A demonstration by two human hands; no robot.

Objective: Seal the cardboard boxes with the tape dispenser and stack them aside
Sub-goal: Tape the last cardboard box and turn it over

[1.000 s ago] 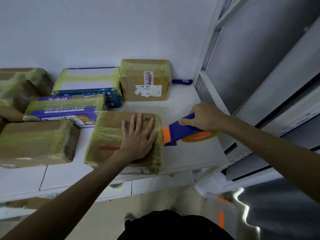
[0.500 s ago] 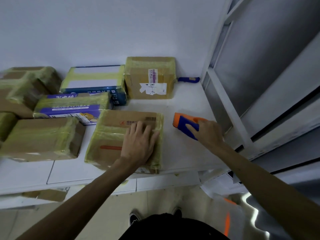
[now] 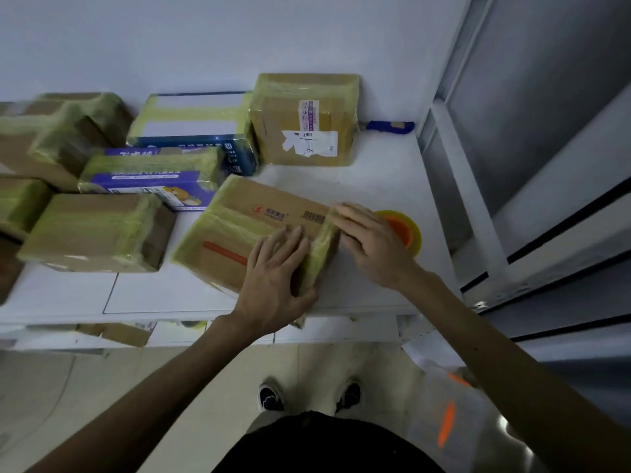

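Work item: the cardboard box (image 3: 239,230) lies flat on the white surface (image 3: 379,179), turned at an angle, with its near corner close to the front edge. Yellowish tape covers its left end and right end; a barcode and a red stripe show on the top face.

Left hand (image 3: 273,281): fingers straight and together, laid palm-down on the top face near the right end. It grips nothing.

Right hand (image 3: 372,247): fingers extended, resting against the taped right end of the box at its upper edge. The fingertips are blurred, so whether they pinch the tape cannot be confirmed; they appear to lie flat.

Tape dispenser (image 3: 408,230): on the surface just right of the box, partly hidden behind the right hand, held by neither hand. Only its yellow roll with an orange core is visible.

Other items: a taped brown box (image 3: 304,121) against the wall, a blue knife (image 3: 389,126) beside it, a blue-and-white box (image 3: 194,124), a purple box (image 3: 150,172) and a wrapped brown box (image 3: 95,230) to the left.
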